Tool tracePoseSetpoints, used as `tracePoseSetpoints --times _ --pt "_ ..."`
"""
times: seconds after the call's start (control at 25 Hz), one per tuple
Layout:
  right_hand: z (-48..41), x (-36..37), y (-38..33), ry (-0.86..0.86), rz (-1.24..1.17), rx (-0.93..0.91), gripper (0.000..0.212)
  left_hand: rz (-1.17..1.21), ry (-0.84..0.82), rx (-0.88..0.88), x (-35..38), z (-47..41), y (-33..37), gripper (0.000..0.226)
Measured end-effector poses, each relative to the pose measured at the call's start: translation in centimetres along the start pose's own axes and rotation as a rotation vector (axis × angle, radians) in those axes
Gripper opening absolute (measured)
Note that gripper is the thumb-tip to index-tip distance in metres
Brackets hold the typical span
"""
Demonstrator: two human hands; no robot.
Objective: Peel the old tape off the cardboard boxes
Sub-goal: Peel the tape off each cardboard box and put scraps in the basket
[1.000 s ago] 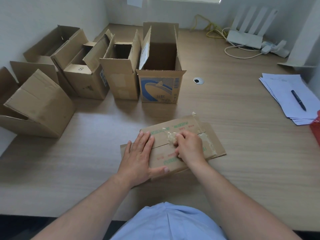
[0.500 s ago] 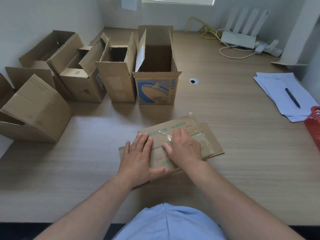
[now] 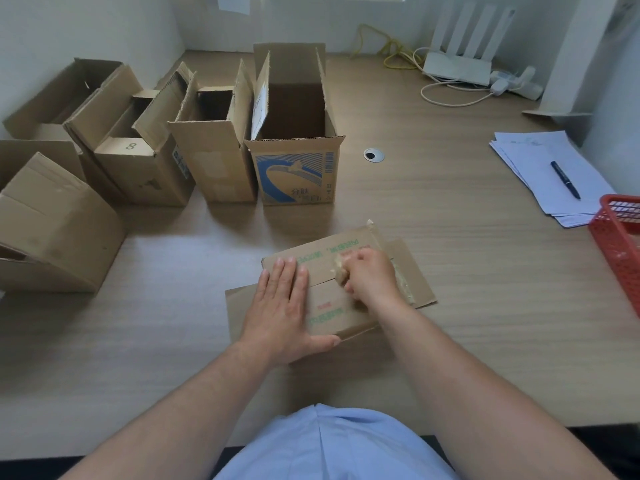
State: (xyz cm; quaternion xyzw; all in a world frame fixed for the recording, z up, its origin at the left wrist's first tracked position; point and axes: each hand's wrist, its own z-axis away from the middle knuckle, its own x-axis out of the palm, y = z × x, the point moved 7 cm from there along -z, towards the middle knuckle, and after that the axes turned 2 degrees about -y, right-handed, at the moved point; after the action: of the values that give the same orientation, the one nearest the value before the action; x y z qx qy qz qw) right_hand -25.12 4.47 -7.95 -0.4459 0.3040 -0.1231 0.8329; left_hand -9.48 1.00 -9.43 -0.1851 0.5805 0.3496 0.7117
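Now: flat box (image 3: 332, 306) lies on desk (image 3: 485, 271), just ahead of the person. L hand (image 3: 282, 306) rests flat on its 9 o'clock half, fingers straight & together, thumb out along the near edge, pressing down. R hand (image 3: 372, 277) is at box centre, fingers curled, pinching a crumpled wad of tape (image 3: 340, 270) over the flap seam. A tape strip shows past the R hand toward the 3 o'clock edge; a loose end stands up at the 1 o'clock corner.

Containers, placed from the flat box:
- 12 o'clock: blue box (image 3: 294, 174), upright, flaps up. Inside is dark; only brown walls seen.
- 11 o'clock: plain box (image 3: 214, 168), touching the blue box, flaps up. Opening is shadowed, contents can't tell.
- 10 o'clock: box "8" (image 3: 138, 171), top flaps partly folded in.
- Behind it, by the wall: back box (image 3: 59, 98), open. Bare cardboard inside.
- 9 o'clock: tipped box (image 3: 55, 230), on its side, opening away from cam.
- 3 o'clock: red basket (image 3: 620, 244), cut by frame edge, contents can't tell.

Misc: papers (image 3: 533, 161) w/ pen (image 3: 564, 180) on top at 2 o'clock; router (image 3: 457, 64) w/ cables at 1 o'clock.
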Motion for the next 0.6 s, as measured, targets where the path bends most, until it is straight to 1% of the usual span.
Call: tracePoseSetpoints --times 0.04,0.08,0.12,0.16,0.2,0.28,0.32,0.36,0.4,0.48,0.56,0.6 --pt "0.1 -0.4 0.5 -0.018 -0.2 0.073 0.015 -0.006 -0.007 0.014 -0.1 0.1 -0.2 0.129" --pt "0.0 -0.9 1.0 -0.024 -0.344 0.112 0.015 -0.009 -0.014 0.026 -0.1 0.1 -0.3 0.129" --pt "0.0 -1.5 1.4 -0.005 -0.415 0.135 0.017 -0.01 -0.018 0.035 -0.1 0.1 -0.5 0.128" --pt "0.0 -2.1 1.7 0.037 -0.386 0.131 0.019 -0.012 -0.02 0.04 -0.2 0.2 -0.6 0.128" --pt "-0.1 -2.9 1.7 0.101 -0.242 0.104 0.02 -0.018 -0.019 0.043 -0.2 0.3 -0.7 0.128" --pt "-0.3 -3.9 0.9 0.239 0.274 -0.006 0.016 -0.046 -0.015 0.044 -0.6 0.2 -0.6 0.13" --pt "-0.1 -3.7 0.3 0.28 0.476 -0.063 0.019 -0.06 -0.013 0.042 -0.8 0.0 -0.4 0.132" --pt "0.0 -3.5 -0.1 0.294 0.566 -0.099 0.025 -0.063 -0.01 0.038 -1.1 -0.2 -0.2 0.135" --pt "0.1 -3.6 -0.4 0.295 0.583 -0.122 0.03 -0.055 -0.005 0.035 -1.3 -0.5 0.2 0.137" --pt "0.1 -3.6 -0.7 0.276 0.613 -0.189 0.031 -0.021 -0.002 0.049 -1.5 -1.2 1.1 0.135" --pt "0.6 -2.9 -0.7 0.236 0.73 -0.264 0.032 -0.008 -0.019 0.065 -1.0 -1.5 1.8 0.132" --pt "1.0 -2.6 -0.7 0.237 0.779 -0.285 0.036 -0.016 -0.02 0.066 -0.6 -1.6 1.9 0.132"
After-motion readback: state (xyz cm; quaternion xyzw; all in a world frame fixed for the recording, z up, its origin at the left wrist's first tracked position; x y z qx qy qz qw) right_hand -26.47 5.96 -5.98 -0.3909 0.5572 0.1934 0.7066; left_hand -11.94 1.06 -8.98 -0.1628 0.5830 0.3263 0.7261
